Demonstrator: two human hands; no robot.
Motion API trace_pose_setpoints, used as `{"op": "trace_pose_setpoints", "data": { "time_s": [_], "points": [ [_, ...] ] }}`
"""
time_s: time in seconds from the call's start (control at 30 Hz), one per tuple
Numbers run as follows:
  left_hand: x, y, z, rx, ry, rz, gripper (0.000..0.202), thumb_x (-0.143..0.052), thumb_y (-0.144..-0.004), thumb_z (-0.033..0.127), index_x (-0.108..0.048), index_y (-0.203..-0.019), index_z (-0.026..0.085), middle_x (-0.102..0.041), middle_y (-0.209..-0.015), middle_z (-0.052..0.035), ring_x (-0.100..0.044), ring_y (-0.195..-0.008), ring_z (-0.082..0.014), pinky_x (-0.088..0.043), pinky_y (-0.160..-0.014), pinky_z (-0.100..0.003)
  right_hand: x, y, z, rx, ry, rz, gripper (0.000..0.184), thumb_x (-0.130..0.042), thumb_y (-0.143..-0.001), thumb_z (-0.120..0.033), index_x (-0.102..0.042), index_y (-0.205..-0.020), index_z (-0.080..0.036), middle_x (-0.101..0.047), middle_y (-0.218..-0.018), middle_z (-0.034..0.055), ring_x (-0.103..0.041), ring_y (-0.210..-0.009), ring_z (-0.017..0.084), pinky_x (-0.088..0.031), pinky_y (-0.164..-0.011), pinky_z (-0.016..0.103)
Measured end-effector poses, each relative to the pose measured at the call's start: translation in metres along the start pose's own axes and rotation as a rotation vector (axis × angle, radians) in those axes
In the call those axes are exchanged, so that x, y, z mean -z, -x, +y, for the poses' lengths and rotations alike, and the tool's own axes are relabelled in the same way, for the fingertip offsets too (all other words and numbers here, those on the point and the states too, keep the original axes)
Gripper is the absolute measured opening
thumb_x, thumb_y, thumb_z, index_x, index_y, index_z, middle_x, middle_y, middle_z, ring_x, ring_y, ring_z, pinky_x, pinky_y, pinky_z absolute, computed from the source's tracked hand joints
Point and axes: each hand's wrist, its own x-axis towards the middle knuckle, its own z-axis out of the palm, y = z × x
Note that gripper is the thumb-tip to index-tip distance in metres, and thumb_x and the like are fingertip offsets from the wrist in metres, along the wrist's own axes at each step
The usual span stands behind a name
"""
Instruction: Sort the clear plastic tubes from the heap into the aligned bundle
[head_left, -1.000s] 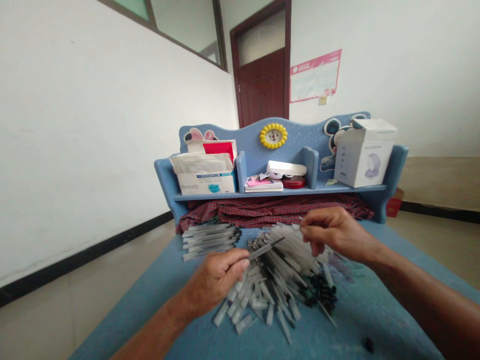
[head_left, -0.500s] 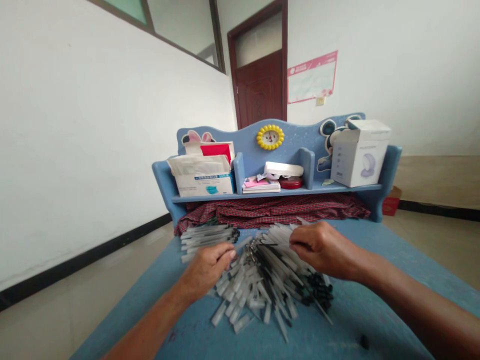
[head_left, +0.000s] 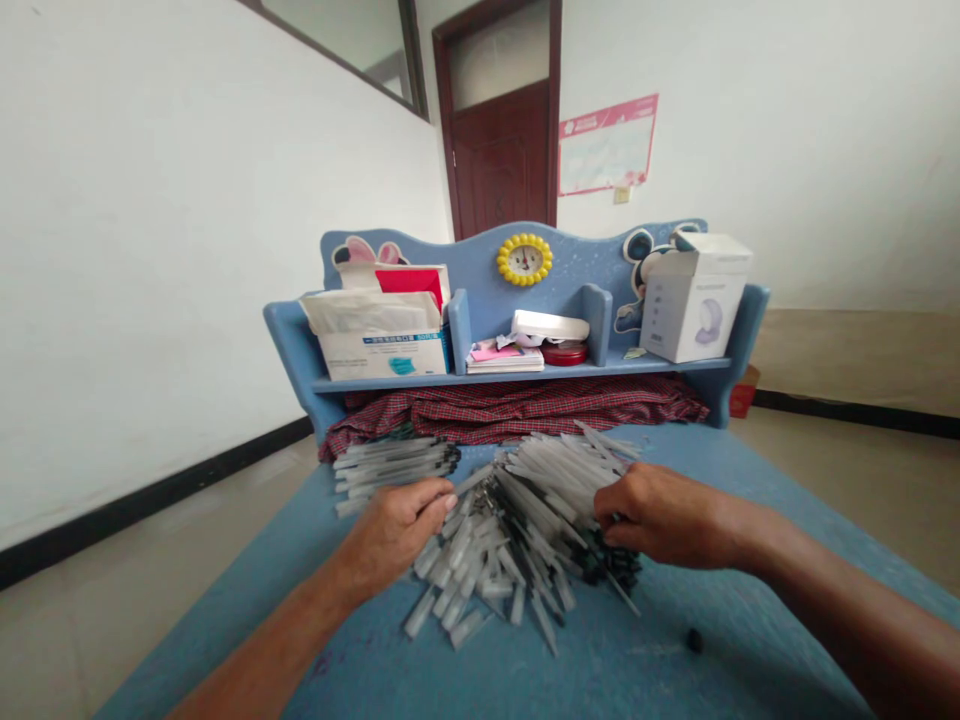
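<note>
A loose heap of thin clear plastic tubes with black ends [head_left: 495, 550] lies on the blue tabletop [head_left: 600, 670]. My left hand [head_left: 394, 535] is curled at the heap's left edge, its fingertips on the tubes. I cannot see anything clearly held in it. My right hand [head_left: 664, 515] presses into the heap's right side, its fingers hiding the tubes below and lying just above a cluster of small black pieces [head_left: 615, 568]. Behind my left hand, a neater row of tubes [head_left: 390, 468] lies side by side. A single black piece [head_left: 695, 640] sits apart at the front right.
A blue wooden shelf unit [head_left: 525, 375] stands behind the tubes, with a red plaid cloth [head_left: 510, 410] under its front. It holds a face-mask box [head_left: 382, 352], papers, and a white box [head_left: 694, 305]. The table edges drop to a tiled floor [head_left: 112, 590] on both sides.
My right hand has moved down the heap's right side, closer to the black pieces. The tube held in my left hand earlier no longer stands out. The whole view has shifted slightly.
</note>
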Motion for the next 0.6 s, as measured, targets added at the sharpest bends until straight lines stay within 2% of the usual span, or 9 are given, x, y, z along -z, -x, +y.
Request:
{"op": "trace_pose_setpoints", "data": {
  "time_s": [0.2, 0.4, 0.53, 0.6],
  "points": [
    [-0.002, 0.002, 0.003, -0.034, 0.005, -0.007, 0.029, -0.04, -0.088, 0.031, -0.064, -0.081, 0.016, -0.057, -0.058, 0.0039, -0.054, -0.057, -0.0114, -0.038, -0.054, -0.019, -0.013, -0.002, 0.002, -0.032, -0.083, 0.041, 0.015, -0.05, -0.083, -0.019, -0.061, -0.074, -0.018, -0.058, -0.062, 0.0004, -0.047, -0.056, 0.009, -0.03, -0.054, 0.022],
    [-0.001, 0.006, 0.017, -0.099, 0.001, -0.048, 0.028, -0.039, -0.09, 0.028, -0.061, -0.078, 0.017, -0.057, -0.063, 0.0028, -0.055, -0.059, -0.0104, -0.038, -0.057, -0.019, -0.01, -0.001, 0.001, -0.073, -0.079, 0.203, 0.023, -0.048, -0.089, -0.027, -0.06, -0.072, -0.017, -0.056, -0.06, -0.0008, -0.048, -0.054, 0.008, -0.032, -0.054, 0.021],
    [-0.002, 0.011, 0.03, -0.178, 0.031, -0.075, 0.025, -0.04, -0.091, 0.027, -0.061, -0.085, 0.017, -0.06, -0.068, 0.0019, -0.057, -0.063, -0.0104, -0.038, -0.06, -0.019, -0.006, -0.002, -0.017, 0.045, -0.007, 0.387, 0.018, -0.047, -0.09, -0.027, -0.061, -0.087, -0.016, -0.061, -0.076, 0.0029, -0.054, -0.066, 0.011, -0.035, -0.061, 0.024],
    [-0.004, 0.015, 0.037, -0.231, 0.043, -0.088, 0.023, -0.04, -0.091, 0.026, -0.061, -0.088, 0.017, -0.06, -0.07, 0.0013, -0.057, -0.065, -0.0107, -0.039, -0.061, -0.019, -0.006, -0.007, -0.031, 0.147, 0.068, 0.418, 0.016, -0.048, -0.09, -0.027, -0.06, -0.093, -0.016, -0.062, -0.083, 0.0049, -0.055, -0.073, 0.014, -0.036, -0.064, 0.026]
  ]
}}
